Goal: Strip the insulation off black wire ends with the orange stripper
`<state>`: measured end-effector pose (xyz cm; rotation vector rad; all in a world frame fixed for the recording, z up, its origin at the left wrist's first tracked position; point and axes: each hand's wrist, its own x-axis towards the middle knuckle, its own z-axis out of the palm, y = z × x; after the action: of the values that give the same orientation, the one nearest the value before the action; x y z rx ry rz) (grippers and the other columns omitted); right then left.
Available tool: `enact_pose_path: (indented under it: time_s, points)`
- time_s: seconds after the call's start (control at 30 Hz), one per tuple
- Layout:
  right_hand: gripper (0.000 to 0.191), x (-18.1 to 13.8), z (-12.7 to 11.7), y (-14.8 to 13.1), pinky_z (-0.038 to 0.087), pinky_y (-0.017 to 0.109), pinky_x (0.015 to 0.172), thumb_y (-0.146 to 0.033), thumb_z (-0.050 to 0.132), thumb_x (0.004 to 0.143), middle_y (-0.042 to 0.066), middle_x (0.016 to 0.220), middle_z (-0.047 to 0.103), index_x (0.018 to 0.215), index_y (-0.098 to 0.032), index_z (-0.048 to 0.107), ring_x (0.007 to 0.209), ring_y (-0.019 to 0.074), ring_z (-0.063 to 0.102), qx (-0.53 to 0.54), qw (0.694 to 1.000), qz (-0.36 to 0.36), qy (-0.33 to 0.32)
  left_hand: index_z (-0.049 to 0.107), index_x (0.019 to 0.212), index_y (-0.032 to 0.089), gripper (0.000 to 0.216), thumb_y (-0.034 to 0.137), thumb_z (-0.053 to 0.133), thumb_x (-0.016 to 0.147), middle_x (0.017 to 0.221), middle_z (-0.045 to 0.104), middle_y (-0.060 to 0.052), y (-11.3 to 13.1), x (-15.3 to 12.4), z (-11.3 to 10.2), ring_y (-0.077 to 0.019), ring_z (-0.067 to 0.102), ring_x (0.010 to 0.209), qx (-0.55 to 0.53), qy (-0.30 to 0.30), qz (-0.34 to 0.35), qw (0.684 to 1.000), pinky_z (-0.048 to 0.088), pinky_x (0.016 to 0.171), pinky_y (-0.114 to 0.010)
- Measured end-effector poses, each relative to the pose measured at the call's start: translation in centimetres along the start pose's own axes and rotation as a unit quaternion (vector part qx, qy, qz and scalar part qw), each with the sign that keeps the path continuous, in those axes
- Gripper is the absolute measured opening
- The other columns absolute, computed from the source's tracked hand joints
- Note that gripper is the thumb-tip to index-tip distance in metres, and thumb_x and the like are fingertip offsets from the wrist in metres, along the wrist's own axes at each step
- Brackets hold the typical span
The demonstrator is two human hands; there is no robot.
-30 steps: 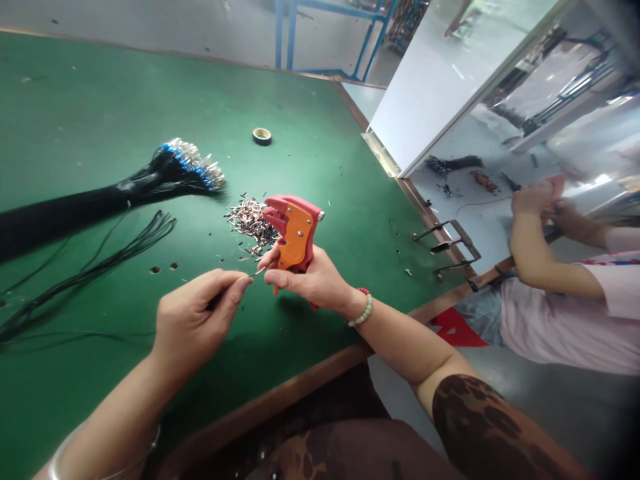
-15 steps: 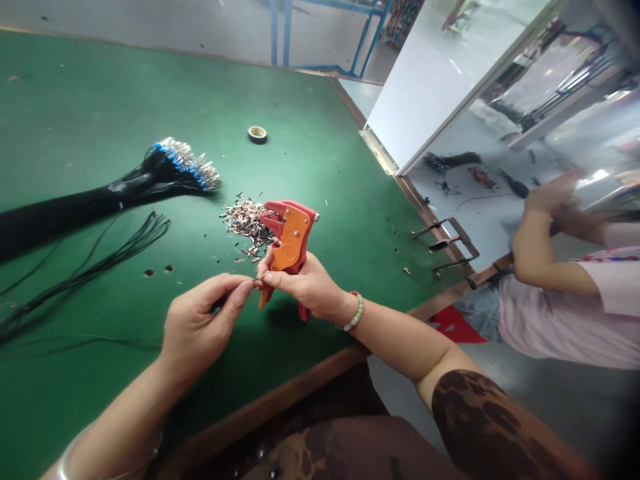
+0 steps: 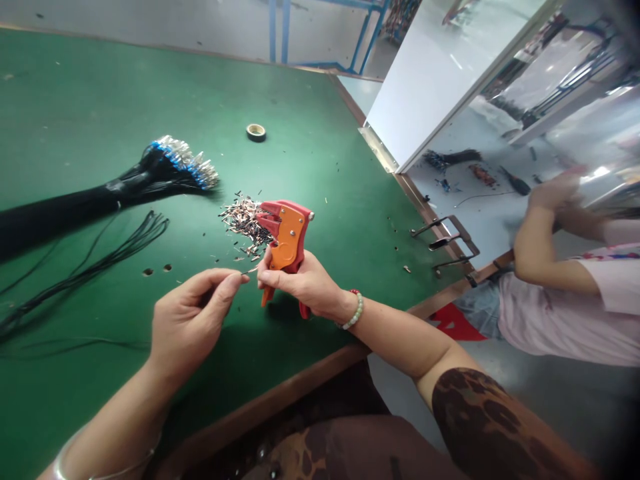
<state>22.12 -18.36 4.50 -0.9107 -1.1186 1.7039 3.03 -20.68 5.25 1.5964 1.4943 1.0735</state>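
Observation:
Between the thumb and forefinger of my left hand (image 3: 193, 317) is pinched a thin dark wire (image 3: 250, 271), its bare copper-coloured tip pointing right. My right hand (image 3: 300, 280) grips an orange and red wire stripper (image 3: 289, 237), held upright with its red jaws facing left. The wire's tip is close to my right thumb; whether they touch I cannot tell. Just behind the jaws lies a heap of wire offcuts (image 3: 245, 220), black and copper. Left of it is a thick bundle of black wires (image 3: 100, 203) with blue and silver ends.
Loose black wires (image 3: 100, 263) lie on the green table (image 3: 115, 93) at the left. A tape roll (image 3: 256, 133) sits farther back. A metal bracket (image 3: 453, 243) is at the right edge, beside a white panel (image 3: 440, 73). A co-worker (image 3: 555, 287) sits at the right.
My left hand has moved a little left with the wire, away from my right thumb. The wire stripper has shifted slightly left, still in my right hand.

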Motion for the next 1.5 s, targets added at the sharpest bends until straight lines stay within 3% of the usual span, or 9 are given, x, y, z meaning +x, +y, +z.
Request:
enact_pose_path:
  time_s: [0.2,0.7,0.97,1.1,1.2,1.3,1.4,1.5]
  points:
    - [0.038,0.1,-0.2,0.0,0.059,0.028,0.071,-0.045,0.090,0.077,0.000,0.084,0.063,0.086,-0.018,0.064,0.079,0.0144,0.063,0.010,1.000,-0.022,0.014,0.078,0.082,0.022,0.026,0.045,0.069,0.087,0.064,0.068,0.001,0.0,0.0,0.1,-0.0140,0.061,0.059,0.005,-0.027,0.016,0.999,0.053,0.062,-0.024]
    - [0.036,0.0,0.0,0.5,0.057,0.027,0.076,-0.032,0.093,0.075,-0.001,0.084,0.063,0.086,-0.017,0.062,0.078,0.0126,0.063,0.040,0.999,0.015,-0.032,0.077,0.086,0.021,0.024,0.044,0.069,0.087,0.065,0.067,0.002,-0.4,0.0,0.1,-0.0125,0.059,0.058,-0.022,0.008,-0.001,1.000,0.051,0.060,-0.023]
    - [0.039,0.1,-0.2,0.3,0.059,0.029,0.076,-0.043,0.090,0.077,0.000,0.082,0.065,0.088,-0.017,0.064,0.078,0.0152,0.065,0.027,1.000,0.010,-0.008,0.078,0.085,0.022,0.023,0.042,0.069,0.087,0.063,0.066,0.001,-0.3,0.1,0.0,-0.0140,0.060,0.058,0.005,-0.023,0.016,1.000,0.052,0.060,-0.024]
    - [0.033,0.3,-0.2,0.5,0.060,0.030,0.077,-0.031,0.090,0.076,-0.001,0.084,0.066,0.089,-0.017,0.063,0.077,0.0141,0.066,0.046,0.999,0.026,0.006,0.079,0.083,0.021,0.023,0.043,0.072,0.086,0.058,0.063,0.002,-0.2,0.1,0.0,-0.0113,0.053,0.051,-0.009,-0.018,0.016,1.000,0.047,0.052,-0.023]
    - [0.024,0.3,-0.5,0.3,0.060,0.029,0.074,-0.019,0.080,0.079,0.000,0.087,0.067,0.093,-0.017,0.061,0.075,0.0138,0.066,0.046,0.998,0.033,-0.013,0.081,0.085,0.021,0.023,0.043,0.074,0.086,0.056,0.060,0.003,-0.2,0.0,-0.3,-0.0095,0.049,0.048,-0.035,0.021,0.007,0.999,0.040,0.046,-0.022]
    - [0.022,0.0,-0.8,-0.1,0.060,0.029,0.069,-0.015,0.072,0.081,0.001,0.091,0.066,0.099,-0.019,0.060,0.078,0.0153,0.066,-0.005,0.999,-0.024,-0.039,0.082,0.090,0.021,0.022,0.042,0.075,0.088,0.058,0.060,0.003,-0.1,-0.1,-0.8,-0.0091,0.050,0.050,-0.034,0.081,-0.002,0.996,0.041,0.047,-0.022]
    - [0.022,-0.5,-0.9,-0.1,0.060,0.035,0.081,-0.015,0.067,0.082,0.004,0.096,0.066,0.102,-0.020,0.060,0.084,0.0169,0.066,-0.124,0.985,-0.111,-0.037,0.082,0.093,0.022,0.020,0.042,0.076,0.088,0.061,0.062,0.003,-0.1,0.0,-1.0,-0.0090,0.053,0.053,-0.017,0.107,0.002,0.994,0.043,0.050,-0.021]
    - [0.022,-0.8,-0.8,0.1,0.058,0.039,0.093,-0.016,0.064,0.085,0.005,0.099,0.068,0.106,-0.020,0.059,0.089,0.0181,0.066,-0.220,0.964,-0.140,-0.043,0.081,0.092,0.023,0.021,0.042,0.074,0.089,0.062,0.063,0.004,0.0,0.0,-1.0,-0.0083,0.053,0.054,-0.008,0.113,0.011,0.994,0.043,0.052,-0.021]
